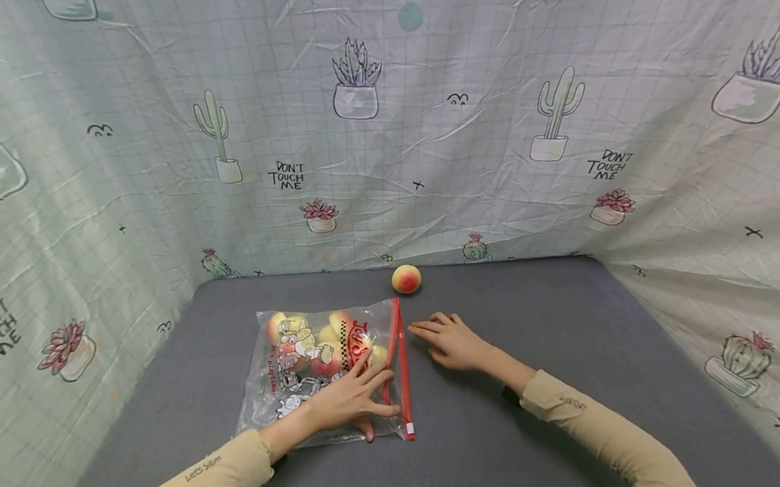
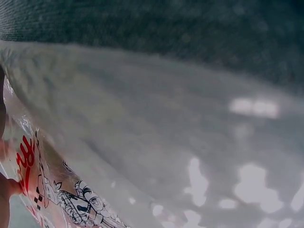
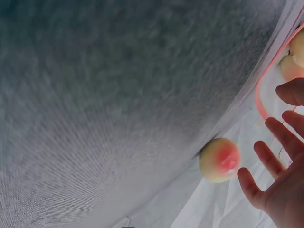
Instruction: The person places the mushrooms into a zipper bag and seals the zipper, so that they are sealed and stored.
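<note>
A clear plastic zip bag (image 1: 266,401) with cartoon prints and a red zip edge (image 1: 405,373) lies flat, several yellow-red peaches (image 1: 328,335) inside. My left hand (image 1: 347,399) rests on its right part with fingers spread near the zip edge; in the left wrist view the bag's printed film (image 2: 78,202) fills much of the picture. Just right of the zip edge is my right hand (image 1: 456,342), fingers extended and nothing in them. One loose peach (image 1: 407,280) sits beyond the bag, and in the right wrist view this peach (image 3: 220,160) appears beside the fingertips.
The dark grey table (image 1: 530,303) carries the bag and the loose peach. A pale curtain (image 1: 412,141) printed with cacti hangs along the table's back and sides. The white zip slider (image 1: 410,429) is at the near end of the red edge.
</note>
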Tool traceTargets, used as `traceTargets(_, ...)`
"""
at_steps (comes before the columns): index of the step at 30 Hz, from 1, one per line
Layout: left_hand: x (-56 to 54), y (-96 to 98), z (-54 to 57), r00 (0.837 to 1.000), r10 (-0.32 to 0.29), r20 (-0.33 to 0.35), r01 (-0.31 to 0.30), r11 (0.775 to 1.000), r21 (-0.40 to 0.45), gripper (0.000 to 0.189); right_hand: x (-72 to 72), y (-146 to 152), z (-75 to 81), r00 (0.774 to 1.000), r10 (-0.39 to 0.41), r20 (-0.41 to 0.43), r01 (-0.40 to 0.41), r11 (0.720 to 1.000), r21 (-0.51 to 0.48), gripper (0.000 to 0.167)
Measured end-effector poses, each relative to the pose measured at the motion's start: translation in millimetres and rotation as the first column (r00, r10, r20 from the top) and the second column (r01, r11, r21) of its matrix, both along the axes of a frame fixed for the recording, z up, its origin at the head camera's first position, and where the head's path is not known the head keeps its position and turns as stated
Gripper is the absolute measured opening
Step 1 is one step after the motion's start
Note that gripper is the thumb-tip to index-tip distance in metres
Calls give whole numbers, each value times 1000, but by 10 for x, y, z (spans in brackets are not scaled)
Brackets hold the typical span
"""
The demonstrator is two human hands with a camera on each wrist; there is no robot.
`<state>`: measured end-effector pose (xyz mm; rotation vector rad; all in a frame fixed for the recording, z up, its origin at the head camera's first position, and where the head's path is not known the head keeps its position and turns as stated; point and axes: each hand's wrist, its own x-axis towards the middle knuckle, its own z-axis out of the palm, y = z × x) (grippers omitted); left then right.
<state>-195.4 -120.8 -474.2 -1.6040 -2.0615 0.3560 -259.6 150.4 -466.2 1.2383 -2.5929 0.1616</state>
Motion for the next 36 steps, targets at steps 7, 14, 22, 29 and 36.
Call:
traceTargets(7, -3, 14, 10, 1000, 10, 14, -10, 1000, -12, 59, -148, 21, 12, 994, -88, -65, 84, 994, -70, 53)
traceTargets(14, -7, 17, 24, 1000, -10, 22, 10, 1000, -3, 59, -284, 23, 36, 980, -191, -50, 184, 975, -124, 49)
traceTargets(22, -12, 14, 25, 1000, -13, -3, 13, 1000, -19, 59, -392, 35, 45, 971, -236, -38, 226, 959, -169, 47)
traceTargets(29, 6, 21, 36, 1000, 4, -5, -4, 1000, -31, 60, -503, 14, 70, 962, -269, -35, 262, 955, -137, 48)
traceTargets(36, 9, 33, 30, 1000, 24, -15, -25, 999, -48, 61, -653, -50, 76, 945, -328, 11, 327, 937, -123, 52)
